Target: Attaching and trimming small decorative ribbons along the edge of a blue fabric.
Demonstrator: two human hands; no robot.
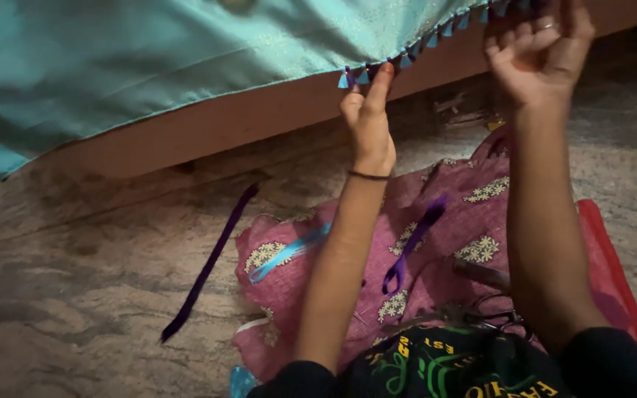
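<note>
Head view. I see the teal cloth point(134, 59) across the upper left and top centre of the frame, draped over a brown ledge point(208, 125). Its lower hem carries a row of small teal and purple tassels point(399, 59) running toward the upper right.

The left hand point(369, 118) is at top centre, fingers pinched on the tassel at the near end of the row. The right hand point(536, 48) is at upper right, fingers curled at the hem; I cannot tell whether it grips the cloth or only touches it.

Handling, as I judge it: the cloth is light, soft and limp, likely somewhat slippery, and it sags wherever unsupported. The tassels are small and delicate. I would take hold on the hem itself, just beside a tassel, not on the tassel threads.

Count: one teal cloth; two hands; one pink flowered cloth point(473, 214) at lower centre; two purple ribbons point(208, 265) and one light blue ribbon point(289, 252); one red sheet point(606, 265) at lower right. The tassels are too small to count exactly.
</note>
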